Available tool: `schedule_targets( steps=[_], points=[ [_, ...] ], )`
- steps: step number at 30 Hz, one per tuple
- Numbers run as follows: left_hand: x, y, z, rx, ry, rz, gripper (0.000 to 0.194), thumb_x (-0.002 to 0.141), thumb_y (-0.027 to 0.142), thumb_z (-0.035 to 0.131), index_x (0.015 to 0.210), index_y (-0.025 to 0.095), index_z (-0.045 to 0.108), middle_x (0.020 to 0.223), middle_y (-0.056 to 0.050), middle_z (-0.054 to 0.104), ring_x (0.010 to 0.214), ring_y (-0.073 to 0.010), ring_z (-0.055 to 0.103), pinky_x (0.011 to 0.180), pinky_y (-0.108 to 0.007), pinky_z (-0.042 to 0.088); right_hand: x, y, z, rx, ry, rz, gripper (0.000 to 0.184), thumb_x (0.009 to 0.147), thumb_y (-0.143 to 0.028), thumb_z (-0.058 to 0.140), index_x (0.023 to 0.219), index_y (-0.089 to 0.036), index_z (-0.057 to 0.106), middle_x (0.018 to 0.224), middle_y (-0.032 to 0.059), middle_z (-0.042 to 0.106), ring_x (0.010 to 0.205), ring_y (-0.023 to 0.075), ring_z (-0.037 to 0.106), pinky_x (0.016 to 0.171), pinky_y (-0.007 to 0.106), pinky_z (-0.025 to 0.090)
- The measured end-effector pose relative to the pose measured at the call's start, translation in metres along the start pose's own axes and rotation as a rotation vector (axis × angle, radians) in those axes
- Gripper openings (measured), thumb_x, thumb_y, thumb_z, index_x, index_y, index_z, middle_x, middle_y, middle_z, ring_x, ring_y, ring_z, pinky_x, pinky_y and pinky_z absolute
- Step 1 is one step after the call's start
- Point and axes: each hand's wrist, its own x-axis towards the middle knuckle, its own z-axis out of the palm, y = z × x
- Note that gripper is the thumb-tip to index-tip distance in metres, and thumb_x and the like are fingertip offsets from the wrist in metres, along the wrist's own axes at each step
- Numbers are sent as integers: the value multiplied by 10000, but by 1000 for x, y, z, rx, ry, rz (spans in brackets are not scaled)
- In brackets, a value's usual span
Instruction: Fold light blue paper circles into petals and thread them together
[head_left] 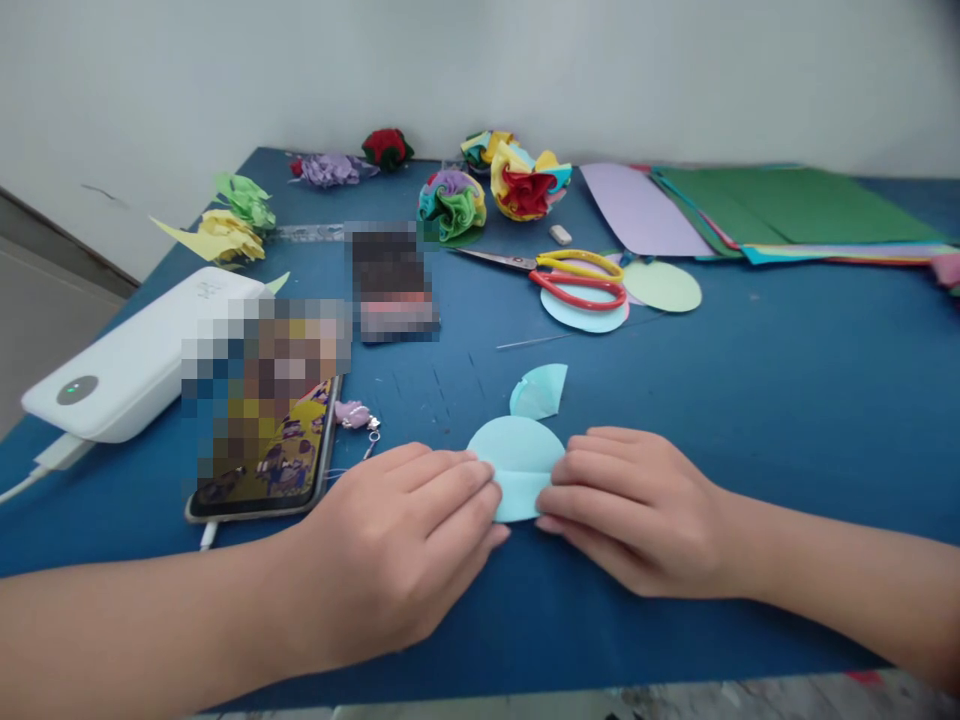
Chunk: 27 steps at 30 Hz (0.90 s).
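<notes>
A light-blue paper circle (517, 450) with a crease across it lies in front of me, gripped at its two sides. My left hand (420, 540) is closed on its left edge, fingers pressed together. On the opposite edge, my right hand (637, 505) pinches the paper in the same way; both thumbs are partly hidden. Just beyond the circle rests a folded light-blue paper piece (540, 390), shaped like a wedge. Farther back, scissors (577, 278) with one yellow and one red handle lie on top of several cut paper circles (664, 286).
At left are a white power bank (142, 350) and a phone (262, 450) with a cable. Paper flowers (529, 185), an eraser (559, 235) and stacked coloured paper (795, 205) line the back of the blue table (787, 400). A thin needle-like rod (532, 341) lies before the scissors.
</notes>
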Motion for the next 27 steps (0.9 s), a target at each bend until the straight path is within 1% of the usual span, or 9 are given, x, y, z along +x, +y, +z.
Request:
schedule_targets(
  steps=[3,6,11,16,18,20,23,25,27],
  points=[
    [-3,4,-3,61,-18,52,354,823,297,594,1067,41,602,969,-115,694,874,-241,647,678,-376,566,0,0,-1,52,-17,60,101,850,-153,478,811,-141,570,686,40,517,606,141,412,565,272,327],
    [-7,11,-4,172,-44,107,423,830,312,583,1178,73,551,1000,-131,687,908,-274,650,658,-378,568,1,0,-3,117,-73,93,143,861,-154,429,805,-144,560,695,37,498,614,141,414,562,265,318],
    [-9,18,-3,195,-82,92,306,850,255,545,1137,169,605,1021,-117,683,927,-297,647,659,-400,565,5,-1,-6,239,-118,174,110,854,-152,436,816,-145,538,714,28,497,648,135,428,590,260,330],
    [-10,18,-4,211,-103,93,309,845,234,544,1131,135,605,1164,-124,614,971,-317,623,669,-392,554,5,-1,-6,285,-99,222,73,846,-152,458,854,-152,530,737,22,514,664,127,451,603,251,349],
    [-10,19,-3,208,-104,116,279,844,202,539,1091,100,620,1151,-113,623,988,-310,616,692,-380,549,4,-2,-5,270,-90,232,101,849,-155,463,926,-144,528,754,22,523,670,122,460,614,247,360],
    [-9,20,-2,205,-88,111,234,856,168,510,1027,76,641,1093,-107,656,971,-291,627,695,-367,544,2,-1,-4,217,-62,207,166,857,-164,468,1013,-129,512,778,30,535,677,121,470,616,248,368],
    [-8,21,-1,214,-67,80,231,881,148,458,963,68,658,1038,-113,678,930,-273,646,674,-359,537,-3,1,0,32,-1,50,216,867,-194,492,1073,-128,504,735,22,533,628,124,455,567,257,350],
    [-8,21,-1,222,-81,75,232,881,142,454,970,70,656,1059,-116,669,941,-281,641,665,-363,531,-8,2,1,-97,-6,-73,225,875,-202,497,1090,-137,510,686,5,522,581,118,435,535,263,326],
    [-8,21,0,230,-115,66,231,871,134,467,1005,75,646,1099,-113,651,972,-293,625,665,-369,526,-11,3,2,-172,-41,-131,211,885,-186,484,1086,-136,521,669,0,527,567,114,435,523,268,318]
  ],
)
